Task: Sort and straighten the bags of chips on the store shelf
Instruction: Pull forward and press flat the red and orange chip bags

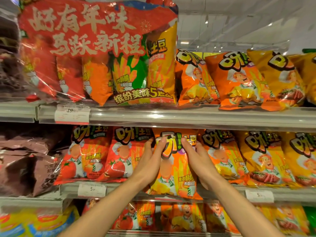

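Three shelf levels of chip bags fill the view, and the middle shelf rail (153, 189) serves as the anchor. Well above it hangs a big red multipack (95, 48), fronting the top level because of its bulk. Directly above the rail stands the orange bag (172, 168), its bottom hanging over the rail's edge, so it likely needs pushing back into line with the red tomato bags (100, 154) to its left. The left hand (150, 159) and right hand (198, 159) clasp its two sides, fingers curled onto the front, probably to square it upright.
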Demonstrator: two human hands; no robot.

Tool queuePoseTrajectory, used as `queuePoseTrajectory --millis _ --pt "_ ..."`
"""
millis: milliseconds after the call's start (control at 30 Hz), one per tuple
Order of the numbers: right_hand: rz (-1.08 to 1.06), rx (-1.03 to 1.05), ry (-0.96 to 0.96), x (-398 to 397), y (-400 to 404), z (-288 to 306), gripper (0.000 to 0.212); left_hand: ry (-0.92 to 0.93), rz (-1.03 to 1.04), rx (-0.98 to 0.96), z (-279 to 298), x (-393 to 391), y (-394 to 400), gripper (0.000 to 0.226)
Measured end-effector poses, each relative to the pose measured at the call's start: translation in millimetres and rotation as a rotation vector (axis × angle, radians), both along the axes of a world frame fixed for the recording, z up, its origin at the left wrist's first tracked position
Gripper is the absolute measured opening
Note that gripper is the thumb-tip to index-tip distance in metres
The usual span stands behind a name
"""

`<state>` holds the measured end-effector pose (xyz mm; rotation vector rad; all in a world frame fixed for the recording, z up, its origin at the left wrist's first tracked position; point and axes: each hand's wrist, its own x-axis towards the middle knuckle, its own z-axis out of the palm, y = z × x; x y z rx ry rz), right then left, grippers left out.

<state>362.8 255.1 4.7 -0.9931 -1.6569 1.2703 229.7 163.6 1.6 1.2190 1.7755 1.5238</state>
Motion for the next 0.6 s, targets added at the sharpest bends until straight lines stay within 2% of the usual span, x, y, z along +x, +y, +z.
queuePoseTrajectory --millis 67,167,367,500,600 --pt "0.025 0.005 0.023 0.5 -5.4 2.4 0.083 -0.030 0.026 0.002 -0.1 1.4 6.6 0.095" --pt "0.007 -0.014 0.062 2.7 -5.8 0.7 0.089 -0.075 0.071 0.012 -2.0 4.4 14.6 0.107" --pt "-0.041 -0.007 0.104 10.7 -6.1 -2.7 0.092 -0.112 0.111 0.064 -3.9 13.6 18.5 0.074" --pt "-0.073 -0.002 0.095 15.4 -7.2 -2.2 0.089 -0.118 0.126 0.089 -8.3 15.2 23.6 0.067" --pt "-0.064 0.023 0.008 16.7 -11.5 -2.0 0.088 -0.088 0.145 0.102 -8.5 16.8 26.2 0.064"
